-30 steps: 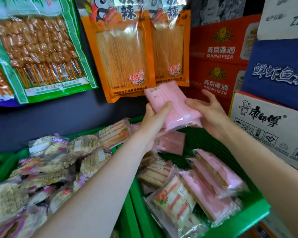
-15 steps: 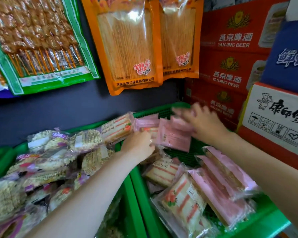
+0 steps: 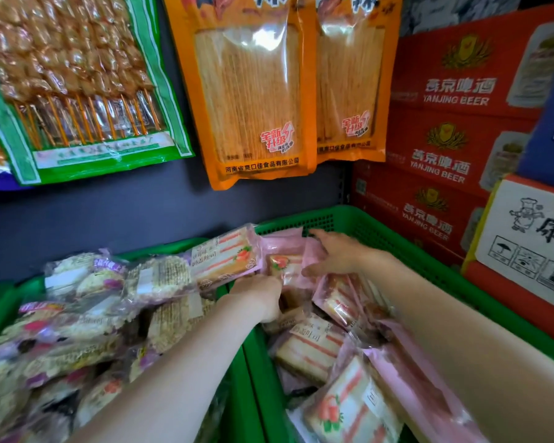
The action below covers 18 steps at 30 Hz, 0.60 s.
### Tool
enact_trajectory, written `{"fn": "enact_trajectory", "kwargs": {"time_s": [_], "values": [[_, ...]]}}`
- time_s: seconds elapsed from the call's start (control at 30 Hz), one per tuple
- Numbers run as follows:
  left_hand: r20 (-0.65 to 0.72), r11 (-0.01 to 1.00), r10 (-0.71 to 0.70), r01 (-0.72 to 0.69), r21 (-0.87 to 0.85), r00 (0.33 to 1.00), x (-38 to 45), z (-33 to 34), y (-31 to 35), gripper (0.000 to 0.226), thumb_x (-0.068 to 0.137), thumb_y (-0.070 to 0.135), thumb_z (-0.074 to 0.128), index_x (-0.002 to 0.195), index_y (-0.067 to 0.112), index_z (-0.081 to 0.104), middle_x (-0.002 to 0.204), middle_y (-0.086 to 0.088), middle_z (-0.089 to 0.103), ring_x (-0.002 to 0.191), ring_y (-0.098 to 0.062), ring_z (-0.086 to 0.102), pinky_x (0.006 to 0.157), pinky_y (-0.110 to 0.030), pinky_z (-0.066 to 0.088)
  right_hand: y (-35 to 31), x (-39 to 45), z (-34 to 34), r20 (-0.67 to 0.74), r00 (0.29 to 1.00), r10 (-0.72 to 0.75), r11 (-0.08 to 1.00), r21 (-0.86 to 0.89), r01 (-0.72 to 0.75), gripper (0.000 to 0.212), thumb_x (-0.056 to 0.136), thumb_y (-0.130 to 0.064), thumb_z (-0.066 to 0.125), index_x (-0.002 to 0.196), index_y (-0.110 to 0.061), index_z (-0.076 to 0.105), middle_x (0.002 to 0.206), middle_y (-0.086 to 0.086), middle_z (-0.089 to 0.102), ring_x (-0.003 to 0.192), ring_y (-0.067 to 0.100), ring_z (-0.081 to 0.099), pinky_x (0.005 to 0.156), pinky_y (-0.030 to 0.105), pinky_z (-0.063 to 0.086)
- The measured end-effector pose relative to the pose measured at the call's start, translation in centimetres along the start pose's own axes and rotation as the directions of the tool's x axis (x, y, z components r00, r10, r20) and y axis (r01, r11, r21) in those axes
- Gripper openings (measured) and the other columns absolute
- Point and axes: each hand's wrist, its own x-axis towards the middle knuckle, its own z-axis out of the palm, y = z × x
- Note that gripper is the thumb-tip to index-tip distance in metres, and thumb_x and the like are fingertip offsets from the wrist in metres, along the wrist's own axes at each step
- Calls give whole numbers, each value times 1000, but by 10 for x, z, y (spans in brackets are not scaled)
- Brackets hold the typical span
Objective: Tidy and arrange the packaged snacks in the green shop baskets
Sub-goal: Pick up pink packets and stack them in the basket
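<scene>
Resting on pink snack packet (image 3: 283, 263), right hand (image 3: 339, 255); left hand (image 3: 261, 294) beneath

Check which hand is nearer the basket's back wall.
Right. The right hand reaches just below the green basket's back wall; the left hand sits lower, toward the divider.

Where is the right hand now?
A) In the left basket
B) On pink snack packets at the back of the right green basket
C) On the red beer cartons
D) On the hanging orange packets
B: the right hand lies, fingers spread, on pink snack packets at the back of the right green basket.
</scene>
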Motion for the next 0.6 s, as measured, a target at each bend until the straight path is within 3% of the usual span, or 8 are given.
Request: {"fn": "enact_trajectory", "kwargs": {"time_s": [0.1,0.17,0.23,0.3,0.4,0.5,0.57,0.6], "values": [[28,999,0,1,-33,1000,2,-3,0,42,89,13,55,130,11,48,124,-10,55,109,-27,55,92,-35,48,8,19,10,-7,998,56,992,117,-55,90,80,-58,59,148,-17,17,153,5,25,138,25,30,112,37,29],[27,999,16,-14,-51,1000,3,-5,-1,42,88,14,56,129,11,50,124,-9,56,110,-27,56,94,-35,47,15,11,0,-31,999,-22,998,50,23,68,83,-52,59,137,-17,39,132,1,48,120,20,46,96,29,40],[6,997,34,-33,-73,999,0,-5,-4,48,88,18,57,134,15,46,131,-8,53,117,-27,53,99,-35,45,22,-11,-16,42,987,-153,988,11,153,17,86,-44,59,93,-28,57,88,-13,53,86,10,51,69,19,37],[-7,994,79,-80,-81,997,-2,-4,-5,54,88,24,58,139,24,40,139,-4,46,125,-24,46,103,-33,39,26,-43,-28,177,960,-219,974,-22,226,20,88,-39,58,72,-29,54,72,-13,48,68,6,48,61,18,35],[-32,980,111,-115,-163,993,-7,-3,-5,43,85,29,61,127,32,51,130,2,48,121,-19,47,99,-31,36,30,-74,-28,297,939,-173,969,-122,217,26,90,-43,52,96,-24,69,95,-3,64,90,16,60,81,30,46],[-164,879,66,-135,-458,984,-6,-7,-10,19,77,26,69,88,32,55,101,7,50,102,-16,51,90,-28,41,25,-79,-25,329,934,-136,975,-121,185,19,88,-45,55,79,-33,68,103,7,66,90,17,60,85,32,46],[-182,834,113,-193,-517,977,-10,-11,-13,30,76,25,70,96,32,49,107,11,49,107,-16,49,95,-29,41,20,-76,-24,376,921,-97,974,-152,165,17,87,-42,57,78,-33,68,106,10,64,87,18,57,85,33,45],[-168,843,169,-231,-485,971,-11,-12,-13,37,78,25,68,107,34,48,119,12,47,116,-16,46,101,-32,38,18,-74,-24,389,918,-77,974,-167,153,18,87,-41,56,88,-30,71,107,10,64,89,20,57,87,34,46]]}}
